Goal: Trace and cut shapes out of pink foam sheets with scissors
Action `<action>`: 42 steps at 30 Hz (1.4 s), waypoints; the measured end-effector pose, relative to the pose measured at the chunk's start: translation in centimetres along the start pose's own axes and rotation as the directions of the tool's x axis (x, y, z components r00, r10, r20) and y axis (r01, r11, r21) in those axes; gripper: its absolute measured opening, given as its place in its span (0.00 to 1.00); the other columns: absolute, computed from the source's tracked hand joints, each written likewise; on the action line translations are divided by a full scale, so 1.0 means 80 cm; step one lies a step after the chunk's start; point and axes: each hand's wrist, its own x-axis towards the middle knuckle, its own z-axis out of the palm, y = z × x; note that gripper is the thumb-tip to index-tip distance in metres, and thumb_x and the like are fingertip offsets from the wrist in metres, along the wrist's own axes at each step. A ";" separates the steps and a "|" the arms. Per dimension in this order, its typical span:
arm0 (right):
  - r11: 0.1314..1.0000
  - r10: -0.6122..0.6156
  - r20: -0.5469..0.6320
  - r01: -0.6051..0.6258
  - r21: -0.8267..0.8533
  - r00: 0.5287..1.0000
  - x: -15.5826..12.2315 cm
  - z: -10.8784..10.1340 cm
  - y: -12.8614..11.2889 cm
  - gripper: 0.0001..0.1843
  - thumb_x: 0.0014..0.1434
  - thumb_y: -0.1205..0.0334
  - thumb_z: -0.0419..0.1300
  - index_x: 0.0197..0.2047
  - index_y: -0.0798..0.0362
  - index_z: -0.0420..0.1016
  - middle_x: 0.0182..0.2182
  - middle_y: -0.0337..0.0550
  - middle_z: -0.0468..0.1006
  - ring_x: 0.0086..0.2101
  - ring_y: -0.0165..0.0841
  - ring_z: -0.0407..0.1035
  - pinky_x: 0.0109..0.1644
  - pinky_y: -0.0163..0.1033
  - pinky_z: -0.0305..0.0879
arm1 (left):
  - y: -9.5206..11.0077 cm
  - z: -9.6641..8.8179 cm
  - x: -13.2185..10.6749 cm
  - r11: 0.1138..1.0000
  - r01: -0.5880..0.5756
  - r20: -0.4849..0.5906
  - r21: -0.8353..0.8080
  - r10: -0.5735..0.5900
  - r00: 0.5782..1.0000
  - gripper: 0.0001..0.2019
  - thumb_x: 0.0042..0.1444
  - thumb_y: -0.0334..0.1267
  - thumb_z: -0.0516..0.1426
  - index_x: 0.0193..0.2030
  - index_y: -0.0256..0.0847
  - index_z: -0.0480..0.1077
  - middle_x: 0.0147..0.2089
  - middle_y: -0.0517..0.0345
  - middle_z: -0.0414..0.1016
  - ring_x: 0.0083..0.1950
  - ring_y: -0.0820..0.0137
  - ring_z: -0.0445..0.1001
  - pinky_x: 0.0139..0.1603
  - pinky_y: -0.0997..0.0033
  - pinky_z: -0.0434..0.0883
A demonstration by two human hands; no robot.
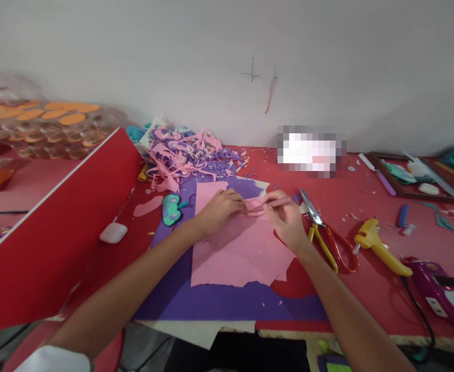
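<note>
My left hand (225,211) is closed, its fingertips at the left end of a small pink cut-out piece (250,214) with a curved outline. Opposite it, my right hand (288,222) pinches a slim pinkish-brown stick, like a pen (276,203), whose tip points at that piece. Both hands are over a pink foam sheet (227,258) with a ragged lower edge. Beneath it lies a larger purple sheet (227,305). Fingers partly cover the small piece. Left of the pink sheet is a teal eye-mask-shaped cut-out (171,210).
Scissors (319,219) with red and yellow handles lie beside my right forearm. Farther right are a yellow glue gun (381,248) and a purple power strip (439,289). Pink and purple scraps (188,152) are heaped at the wall. A red board (67,222) stands on the left.
</note>
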 end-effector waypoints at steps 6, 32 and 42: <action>0.999 0.031 0.222 -0.020 -0.050 0.975 -0.002 0.015 0.006 0.08 0.62 0.58 0.60 0.42 0.48 0.79 0.40 0.44 0.84 0.31 0.34 0.74 0.34 0.39 0.69 | -0.030 0.004 0.001 0.974 0.046 0.002 -0.222 -0.046 0.999 0.18 0.59 0.25 0.52 0.48 0.40 0.80 0.41 0.54 0.84 0.43 0.69 0.78 0.50 0.68 0.69; 0.950 -0.036 0.365 0.145 -0.275 0.930 0.005 0.028 0.019 0.10 0.68 0.56 0.61 0.48 0.42 0.83 0.48 0.44 0.84 0.48 0.41 0.78 0.49 0.45 0.71 | -0.031 -0.003 0.001 0.938 0.201 0.062 -0.282 -0.191 0.980 0.24 0.57 0.25 0.53 0.60 0.35 0.73 0.44 0.51 0.86 0.47 0.67 0.83 0.49 0.68 0.75; 0.953 -0.047 0.363 0.150 -0.262 0.931 0.005 0.026 0.022 0.10 0.66 0.58 0.60 0.47 0.45 0.82 0.49 0.45 0.84 0.50 0.42 0.77 0.52 0.47 0.71 | -0.022 -0.003 0.003 0.959 0.223 0.044 -0.177 -0.219 0.975 0.16 0.60 0.28 0.56 0.55 0.38 0.76 0.46 0.52 0.85 0.47 0.65 0.82 0.50 0.67 0.73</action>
